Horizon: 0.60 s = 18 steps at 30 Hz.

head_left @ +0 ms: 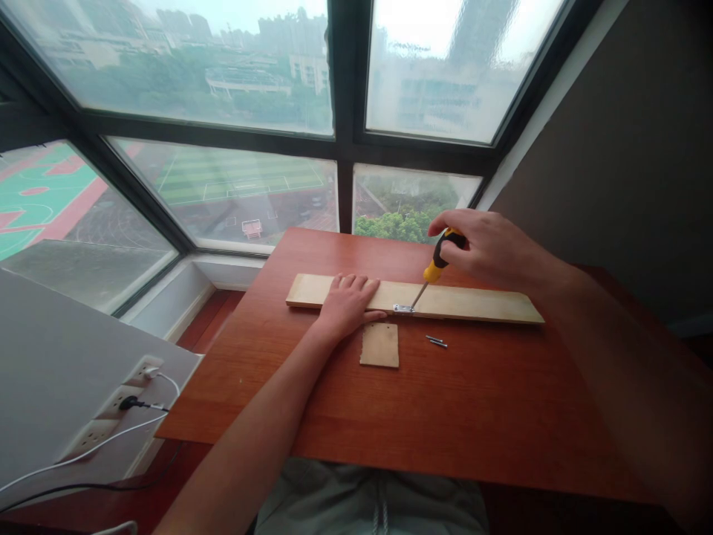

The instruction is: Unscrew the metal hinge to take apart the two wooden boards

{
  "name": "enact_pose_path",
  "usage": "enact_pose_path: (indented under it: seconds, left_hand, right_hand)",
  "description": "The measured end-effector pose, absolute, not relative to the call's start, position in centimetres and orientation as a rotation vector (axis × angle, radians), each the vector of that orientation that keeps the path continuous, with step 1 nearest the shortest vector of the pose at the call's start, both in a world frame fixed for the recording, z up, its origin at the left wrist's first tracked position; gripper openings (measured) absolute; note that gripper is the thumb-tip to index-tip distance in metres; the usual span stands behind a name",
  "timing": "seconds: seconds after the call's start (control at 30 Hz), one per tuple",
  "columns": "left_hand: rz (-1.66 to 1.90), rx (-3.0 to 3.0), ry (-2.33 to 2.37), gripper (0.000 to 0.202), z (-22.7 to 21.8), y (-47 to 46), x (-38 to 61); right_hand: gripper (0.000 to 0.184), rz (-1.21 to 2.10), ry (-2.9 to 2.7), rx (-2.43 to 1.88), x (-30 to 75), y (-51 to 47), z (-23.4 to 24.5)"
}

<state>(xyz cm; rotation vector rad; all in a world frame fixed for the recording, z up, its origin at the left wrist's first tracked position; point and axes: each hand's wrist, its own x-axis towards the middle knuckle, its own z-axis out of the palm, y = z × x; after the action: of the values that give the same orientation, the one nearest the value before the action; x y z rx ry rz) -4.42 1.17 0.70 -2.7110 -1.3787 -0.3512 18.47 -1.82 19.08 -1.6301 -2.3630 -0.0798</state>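
1. Yellow and black, probably plastic with rubber, the screwdriver (436, 261) is pinched in the right grip (482, 245), fingers curled round its fat handle; this seems chosen for turning and for pressing down through the thin steel shaft.
2. Its shaft leans, the tip meeting a small, shiny metal plate (404, 308) at the board's near edge; whether a screw head sits under the tip is too small to tell.
3. Pressed flat on the pale board (473, 299), the left grip (348, 303) has its fingers loosely spread and clasps nothing, thumb reaching toward the plate, likely to keep the wood from swivelling.
4. Long and narrow, the board lies crosswise on the surface (501, 405), perhaps so both arms reach it easily; it looks smooth and light-grained, with a slanted right end.
5. Just on the near side lies a thin, tan, roughly square panel (379, 347), its left edge ragged, a small hole near the top.
6. Right of it, two slim metal screws (436, 342) lie side by side, apparently kept within reach.
7. Reddish-brown and softly glossy, the surface stands before dark-framed window panes (267, 89).
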Motion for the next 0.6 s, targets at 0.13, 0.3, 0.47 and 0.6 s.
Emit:
enact_pose_path:
  seconds: [0.13, 0.3, 0.47, 0.6]
  left_hand:
    - [-0.350, -2.709, -1.374, 0.070, 0.63, 1.18, -4.44]
    - [-0.372, -2.718, -1.368, 0.068, 0.59, 1.18, -4.44]
    - [-0.372, -2.721, -1.377, 0.067, 0.69, 1.14, -4.41]
    - [-0.376, -2.723, -1.373, 0.067, 0.62, 1.18, -4.44]
  right_hand:
    - [0.035, -0.228, -2.252, -1.850, 18.19, -1.78, 19.01]
    - [0.025, -0.067, -2.267, -1.667, 18.29, -1.57, 18.88]
    - [0.028, 0.021, -2.310, -1.639, 18.29, -1.72, 19.04]
    - [0.030, -0.191, -2.238, -1.844, 17.99, -1.78, 19.09]
